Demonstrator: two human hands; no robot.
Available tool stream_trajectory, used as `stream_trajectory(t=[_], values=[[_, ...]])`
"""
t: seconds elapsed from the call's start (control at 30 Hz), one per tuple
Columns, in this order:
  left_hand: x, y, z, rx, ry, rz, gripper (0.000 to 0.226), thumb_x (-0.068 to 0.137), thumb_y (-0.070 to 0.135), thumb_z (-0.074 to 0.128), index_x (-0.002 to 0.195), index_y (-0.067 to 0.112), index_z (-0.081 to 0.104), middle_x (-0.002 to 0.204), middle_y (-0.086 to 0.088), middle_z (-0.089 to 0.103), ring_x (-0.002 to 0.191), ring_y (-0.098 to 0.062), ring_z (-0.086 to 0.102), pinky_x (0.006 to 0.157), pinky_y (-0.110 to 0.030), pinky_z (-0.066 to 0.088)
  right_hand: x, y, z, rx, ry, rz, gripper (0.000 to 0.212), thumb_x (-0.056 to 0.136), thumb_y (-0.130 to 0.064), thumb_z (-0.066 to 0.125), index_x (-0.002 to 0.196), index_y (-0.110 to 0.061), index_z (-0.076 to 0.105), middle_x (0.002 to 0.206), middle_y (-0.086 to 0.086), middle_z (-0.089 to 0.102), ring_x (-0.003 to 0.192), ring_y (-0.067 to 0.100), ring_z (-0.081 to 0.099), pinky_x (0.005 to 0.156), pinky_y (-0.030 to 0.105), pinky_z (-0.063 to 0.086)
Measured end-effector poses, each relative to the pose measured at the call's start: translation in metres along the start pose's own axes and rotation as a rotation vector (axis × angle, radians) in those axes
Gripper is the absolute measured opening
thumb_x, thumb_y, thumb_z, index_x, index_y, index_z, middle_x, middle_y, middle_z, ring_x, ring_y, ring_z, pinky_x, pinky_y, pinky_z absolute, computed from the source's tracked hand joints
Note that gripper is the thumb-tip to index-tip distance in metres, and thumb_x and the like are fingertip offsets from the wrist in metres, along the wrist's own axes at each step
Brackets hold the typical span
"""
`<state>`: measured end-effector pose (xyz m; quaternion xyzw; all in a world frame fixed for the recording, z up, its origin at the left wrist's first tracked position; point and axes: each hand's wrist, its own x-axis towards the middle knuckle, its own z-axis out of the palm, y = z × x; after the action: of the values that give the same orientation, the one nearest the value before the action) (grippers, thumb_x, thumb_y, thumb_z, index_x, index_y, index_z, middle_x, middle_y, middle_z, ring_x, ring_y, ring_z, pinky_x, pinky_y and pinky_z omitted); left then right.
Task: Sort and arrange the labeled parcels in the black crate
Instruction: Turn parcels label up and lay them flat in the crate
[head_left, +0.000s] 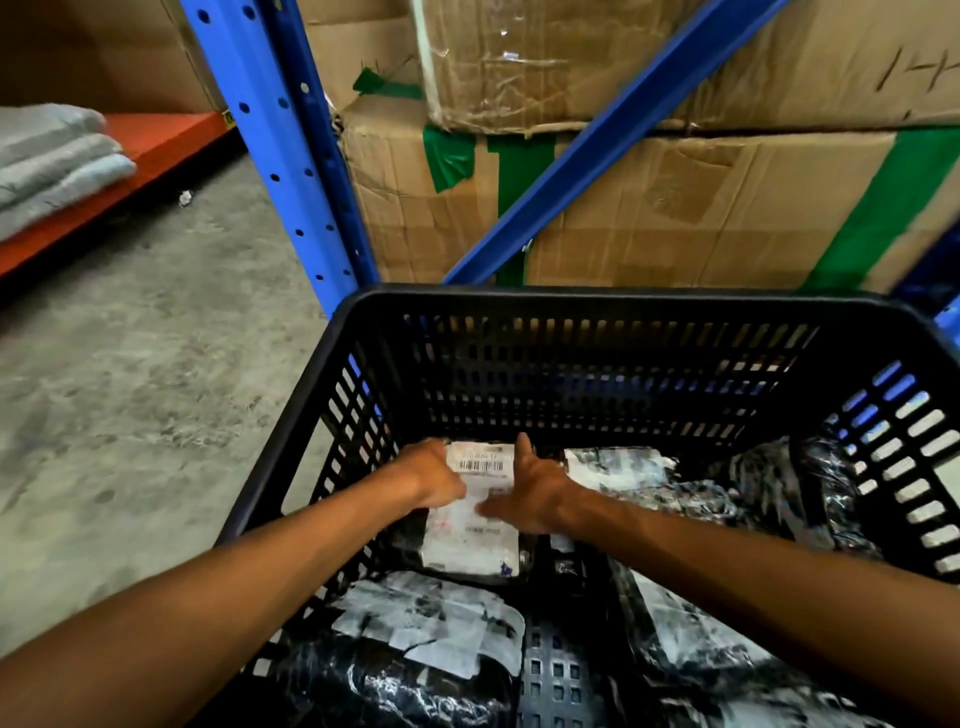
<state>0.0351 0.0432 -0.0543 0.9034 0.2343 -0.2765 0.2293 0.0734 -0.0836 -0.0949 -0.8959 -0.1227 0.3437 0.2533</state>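
A black slotted crate (597, 306) stands on the floor in front of me. Inside, at the far left, lies a black parcel with a white barcode label (475, 535). My left hand (431, 475) grips its left edge with curled fingers. My right hand (530, 493) lies flat on its right side, thumb up against the label's top corner. Several other black plastic-wrapped parcels with white labels fill the crate: one near the front left (426, 639), one at the far right (623, 467), one at the front right (691, 634).
Blue shelving uprights (275, 140) and a diagonal brace rise right behind the crate. Stacked cardboard boxes with green tape (675, 208) sit on the rack. Folded grey cloth (47, 156) rests on an orange shelf at the left. Bare concrete floor (130, 374) lies left of the crate.
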Motion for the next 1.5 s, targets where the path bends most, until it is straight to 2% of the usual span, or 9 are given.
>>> stream_trajectory(t=[0.1, 0.3, 0.43, 0.67, 0.83, 1.03, 1.13, 1.27, 1.5], values=[[0.001, 0.007, 0.001, 0.263, -0.005, 0.012, 0.054, 0.090, 0.018, 0.058, 0.140, 0.006, 0.043, 0.141, -0.014, 0.050, 0.124, -0.026, 0.055, 0.090, -0.026, 0.047, -0.004, 0.003, 0.006, -0.083, -0.017, -0.005, 0.105, 0.084, -0.029, 0.066, 0.151, -0.005, -0.011, 0.143, 0.018, 0.048, 0.127, 0.030, 0.051, 0.101, 0.033, 0.047], [0.002, -0.013, 0.017, 0.431, -0.218, -0.014, 0.056, 0.087, 0.016, 0.059, 0.140, 0.005, 0.043, 0.144, -0.011, 0.049, 0.124, -0.026, 0.053, 0.097, -0.030, 0.047, -0.013, 0.024, 0.022, 0.062, 0.041, -0.048, 0.055, 0.072, -0.021, 0.073, 0.123, -0.012, 0.054, 0.120, 0.005, 0.066, 0.104, 0.021, 0.065, 0.084, 0.028, 0.056], [0.007, -0.005, 0.008, 0.296, -0.187, 0.008, 0.078, 0.088, 0.005, 0.053, 0.155, 0.013, 0.013, 0.164, -0.010, 0.006, 0.147, -0.030, 0.022, 0.117, -0.037, 0.030, -0.013, 0.017, 0.036, 0.195, 0.121, -0.105, 0.041, 0.073, -0.012, 0.067, 0.113, -0.014, 0.058, 0.107, 0.004, 0.070, 0.086, 0.015, 0.065, 0.064, 0.021, 0.052], [0.015, 0.019, -0.003, 0.419, -0.199, 0.039, 0.066, 0.090, 0.007, 0.051, 0.151, 0.010, 0.028, 0.157, -0.012, 0.030, 0.140, -0.028, 0.036, 0.112, -0.035, 0.037, 0.000, 0.023, 0.010, 0.077, 0.086, -0.186, 0.028, 0.079, 0.002, 0.060, 0.106, -0.001, 0.068, 0.109, 0.014, 0.071, 0.097, 0.022, 0.065, 0.080, 0.029, 0.052], [-0.005, 0.008, -0.010, 0.628, -0.313, 0.113, 0.062, 0.090, 0.014, 0.050, 0.149, 0.017, 0.033, 0.157, -0.006, 0.031, 0.140, -0.025, 0.035, 0.113, -0.036, 0.035, -0.034, 0.011, -0.025, -0.103, -0.110, -0.316, 0.036, 0.086, -0.016, 0.066, 0.120, -0.009, 0.062, 0.113, 0.007, 0.068, 0.105, 0.023, 0.064, 0.090, 0.032, 0.053], [-0.044, -0.004, -0.021, 0.732, -0.574, 0.145, 0.036, 0.084, 0.000, 0.058, 0.118, 0.010, 0.066, 0.102, -0.004, 0.061, 0.088, -0.017, 0.056, 0.076, -0.032, 0.053, -0.105, 0.003, 0.011, -0.208, -0.431, -0.488, 0.070, 0.080, -0.064, 0.056, 0.137, -0.025, 0.045, 0.130, 0.004, 0.060, 0.116, 0.015, 0.057, 0.101, 0.033, 0.045], [-0.057, -0.014, -0.023, 0.739, -0.598, 0.133, 0.046, 0.081, -0.004, 0.062, 0.124, 0.011, 0.062, 0.107, -0.005, 0.062, 0.097, -0.019, 0.057, 0.093, -0.036, 0.051, -0.121, 0.003, 0.023, -0.308, -0.365, -0.658, 0.066, 0.081, -0.059, 0.060, 0.135, -0.024, 0.045, 0.130, 0.001, 0.058, 0.117, 0.016, 0.056, 0.099, 0.036, 0.049], [-0.067, -0.015, -0.036, 0.718, -0.459, 0.197, 0.064, 0.080, 0.003, 0.064, 0.140, 0.018, 0.047, 0.126, -0.003, 0.060, 0.096, -0.011, 0.050, 0.081, -0.026, 0.046, -0.095, 0.003, -0.005, -0.232, -0.302, -0.660, 0.050, 0.091, -0.049, 0.051, 0.135, -0.025, 0.047, 0.127, 0.001, 0.063, 0.111, 0.014, 0.061, 0.097, 0.039, 0.051], [-0.068, -0.017, -0.049, 0.504, -0.486, 0.142, 0.061, 0.076, 0.018, 0.071, 0.133, 0.017, 0.049, 0.099, -0.003, 0.064, 0.090, -0.016, 0.062, 0.088, -0.036, 0.054, -0.087, 0.009, 0.013, -0.094, -0.177, -0.649, 0.050, 0.092, -0.063, 0.028, 0.132, -0.034, 0.037, 0.129, 0.000, 0.057, 0.114, 0.014, 0.056, 0.099, 0.045, 0.048]])
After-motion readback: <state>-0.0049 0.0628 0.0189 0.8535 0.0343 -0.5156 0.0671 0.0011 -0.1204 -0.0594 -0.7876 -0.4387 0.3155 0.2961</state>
